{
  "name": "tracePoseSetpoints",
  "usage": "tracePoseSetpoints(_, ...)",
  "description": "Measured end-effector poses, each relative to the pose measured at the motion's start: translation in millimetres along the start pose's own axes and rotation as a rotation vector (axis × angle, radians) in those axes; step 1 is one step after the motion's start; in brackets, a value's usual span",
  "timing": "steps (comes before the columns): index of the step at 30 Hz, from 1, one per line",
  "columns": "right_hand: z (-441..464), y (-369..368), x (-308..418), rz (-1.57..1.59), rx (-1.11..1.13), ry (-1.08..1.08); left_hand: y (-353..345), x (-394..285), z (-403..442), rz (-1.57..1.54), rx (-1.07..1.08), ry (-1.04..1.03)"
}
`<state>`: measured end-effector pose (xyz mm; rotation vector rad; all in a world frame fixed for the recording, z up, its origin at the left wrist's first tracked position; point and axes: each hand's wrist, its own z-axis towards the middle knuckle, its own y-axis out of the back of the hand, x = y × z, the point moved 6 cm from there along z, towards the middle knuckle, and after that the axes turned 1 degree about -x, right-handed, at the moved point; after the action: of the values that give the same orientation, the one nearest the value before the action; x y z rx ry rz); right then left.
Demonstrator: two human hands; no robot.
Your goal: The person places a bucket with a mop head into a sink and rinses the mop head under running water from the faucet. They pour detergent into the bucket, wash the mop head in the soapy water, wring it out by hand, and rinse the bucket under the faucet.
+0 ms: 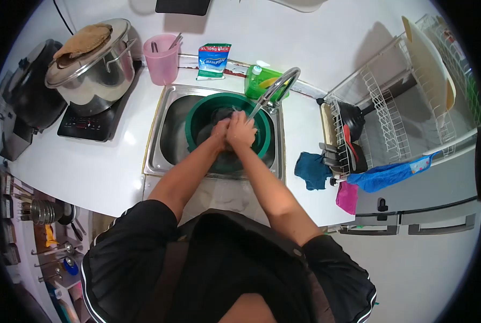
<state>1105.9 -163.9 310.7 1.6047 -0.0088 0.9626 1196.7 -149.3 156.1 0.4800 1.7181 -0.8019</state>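
Observation:
Both hands are close together inside a green basin, which sits in the steel sink. My left hand is curled, its fingers mostly covered by the other hand. My right hand bends over it with closed fingers, just beside the curved tap. A dark item shows in the basin past the fingertips; whether the hands grip it or something smaller cannot be made out.
Behind the sink stand a pink cup, a blue detergent pack and a green soap caddy. At left, a large pot sits on an induction cooker. To the right are a dish rack and a teal cloth.

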Motion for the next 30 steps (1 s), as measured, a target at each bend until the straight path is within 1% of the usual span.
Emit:
tracePoseSetpoints(1,15,3,-5,0.039,0.059,0.030,-9,-5,-15,-0.587,-0.057,0.299)
tracePoseSetpoints(2,29,2,-11,0.077,0.112,0.063,-8,-14,-17,-0.581,-0.052,0.293)
tracePoseSetpoints(3,35,3,-13,0.077,0.011,0.139,-9,-14,-22,-0.566,-0.101,0.368)
tracePoseSetpoints(4,46,-1,-21,0.075,0.006,0.141,-11,-16,-28,-0.551,-0.150,0.442)
tracePoseSetpoints(5,59,-12,-26,0.043,0.153,0.233,-14,-43,-47,-0.521,-0.201,0.421)
tracePoseSetpoints(6,72,-28,-34,0.011,0.304,0.322,-19,-60,-58,-0.521,-0.197,0.424)
tracePoseSetpoints(7,94,-58,-48,-0.195,0.447,0.440,-15,-69,-68,-0.337,-0.277,0.461)
tracePoseSetpoints(8,96,-52,-45,-0.195,0.449,0.437,-9,-71,-72,-0.152,-0.357,0.494)
tracePoseSetpoints(9,93,-50,-39,-0.518,0.459,0.620,-9,-69,-72,-0.152,-0.359,0.497)
tracePoseSetpoints(10,81,-45,-30,-0.842,0.463,0.797,-3,-63,-69,-0.046,-0.402,0.491)
tracePoseSetpoints(11,50,-13,5,-1.127,0.632,0.977,2,-55,-66,0.060,-0.444,0.485)
tracePoseSetpoints(12,40,6,19,-1.122,0.639,0.975,5,-41,-60,0.063,-0.444,0.491)
tracePoseSetpoints(13,39,22,28,-0.417,0.832,0.621,1,-37,-53,-0.016,-0.329,0.439)
tracePoseSetpoints(14,40,31,30,0.284,0.924,0.229,-4,-35,-47,-0.092,-0.213,0.383)
tracePoseSetpoints(15,41,29,29,0.289,0.922,0.229,-2,-30,-43,-0.087,-0.212,0.382)
tracePoseSetpoints(17,50,27,28,0.799,0.850,0.046,-13,-51,-53,-0.021,-0.043,0.363)
tracePoseSetpoints(18,50,25,25,0.803,0.851,0.049,-16,-60,-59,-0.017,-0.045,0.362)
tracePoseSetpoints(20,44,26,25,0.825,0.911,0.080,-32,-76,-64,-0.327,0.072,0.246)
tracePoseSetpoints(21,45,27,24,0.826,0.910,0.079,-29,-74,-58,-0.326,0.073,0.247)
tracePoseSetpoints(23,52,45,21,0.654,0.669,0.129,-34,-55,-44,-0.622,0.230,0.368)
tracePoseSetpoints(24,50,51,23,0.654,0.668,0.126,-33,-48,-42,-0.622,0.231,0.371)
tracePoseSetpoints(26,35,56,34,0.246,0.841,0.244,-20,-38,-38,-0.470,0.047,0.356)
tracePoseSetpoints(27,28,57,38,0.174,0.898,0.287,-19,-34,-36,-0.470,0.047,0.356)
tracePoseSetpoints(28,30,49,32,0.175,0.898,0.286,-12,-26,-32,-0.298,-0.013,0.328)
tracePoseSetpoints(29,37,43,25,0.416,0.831,0.239,-7,-25,-31,-0.127,-0.071,0.298)
tracePoseSetpoints(30,46,39,17,0.654,0.755,0.191,-8,-24,-30,-0.128,-0.070,0.297)
